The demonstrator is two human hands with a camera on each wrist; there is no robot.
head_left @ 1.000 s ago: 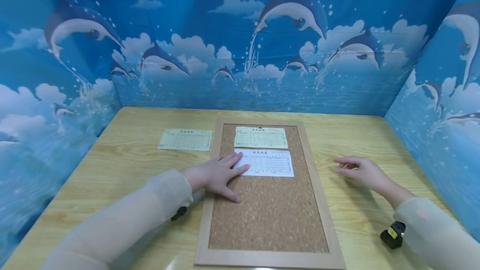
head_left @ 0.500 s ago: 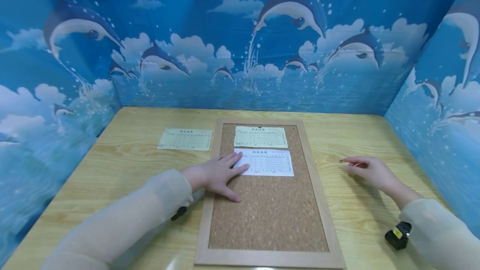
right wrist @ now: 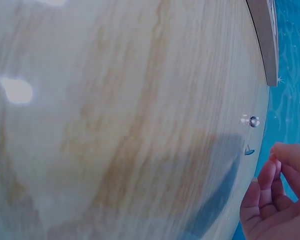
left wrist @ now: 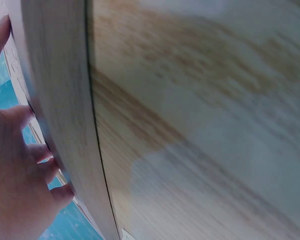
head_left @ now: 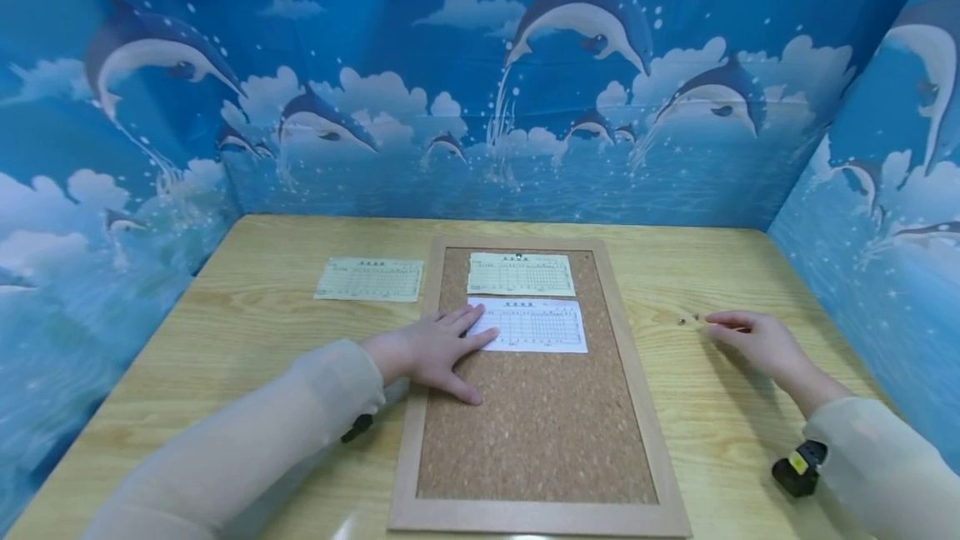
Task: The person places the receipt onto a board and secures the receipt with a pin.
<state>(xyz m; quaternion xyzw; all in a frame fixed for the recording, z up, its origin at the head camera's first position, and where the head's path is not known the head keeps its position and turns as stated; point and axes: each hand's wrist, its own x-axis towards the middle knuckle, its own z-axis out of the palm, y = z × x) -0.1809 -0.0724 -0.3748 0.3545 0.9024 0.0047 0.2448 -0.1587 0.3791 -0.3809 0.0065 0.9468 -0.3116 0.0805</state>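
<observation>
My left hand (head_left: 442, 348) lies flat with fingers spread across the left edge of a corkboard (head_left: 536, 432). Its fingertips press the left end of a white printed slip (head_left: 536, 326) on the cork. Above that slip, a pale green printed slip (head_left: 520, 277) has a thumbtack (head_left: 518, 257) at its top edge. To the right of the board, my right hand (head_left: 757, 344) is low over the table, thumb and index fingertips together; I cannot tell whether something is pinched there. Two thumbtacks lie just beyond them, a silver one (right wrist: 254, 121) and another (right wrist: 249, 151) nearer the fingers.
A second pale green slip (head_left: 369, 279) lies on the wooden table (head_left: 285, 373), left of the board. Raised wooden frame edges (head_left: 525, 515) border the cork. Behind and at both sides hangs a blue dolphin-print curtain (head_left: 420, 65).
My right hand has drawn back to the right, and two thumbtacks now show on the table where its fingers were. The left hand and the slips have stayed in place.
</observation>
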